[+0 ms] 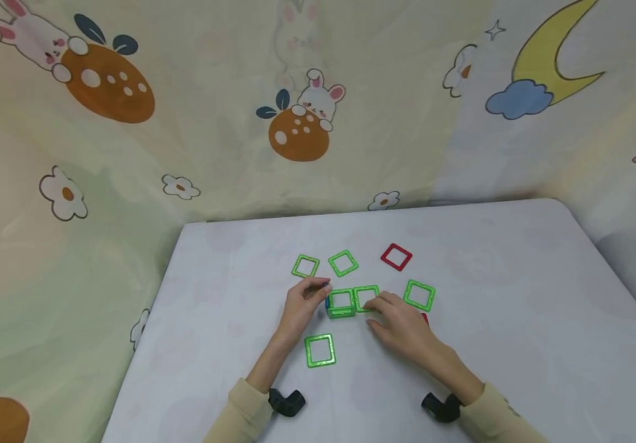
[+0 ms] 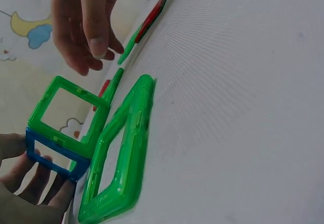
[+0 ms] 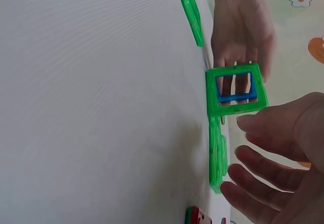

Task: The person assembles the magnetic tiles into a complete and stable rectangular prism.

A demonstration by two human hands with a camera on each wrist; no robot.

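Observation:
My left hand (image 1: 302,303) holds a blue square frame tile (image 2: 56,152), probably a magnetic tile, by its edges; some fingertips show through the opening. The blue tile stands on edge at the left of an upright green square tile (image 2: 93,147), their edges meeting at a corner. To its right a flat green tile (image 1: 366,287) lies against this group. Just above that tile hovers my right hand (image 1: 403,323), fingers loosely bent and apart, with nothing between them. Part of the blue tile is hidden behind the left hand in the head view.
Loose green tiles (image 1: 320,366) lie flat around the group, one in front and others behind and right. A red tile (image 1: 389,261) lies at the back right; another red piece (image 1: 425,318) is partly covered by the right hand. All rest on a white-covered table (image 1: 517,295).

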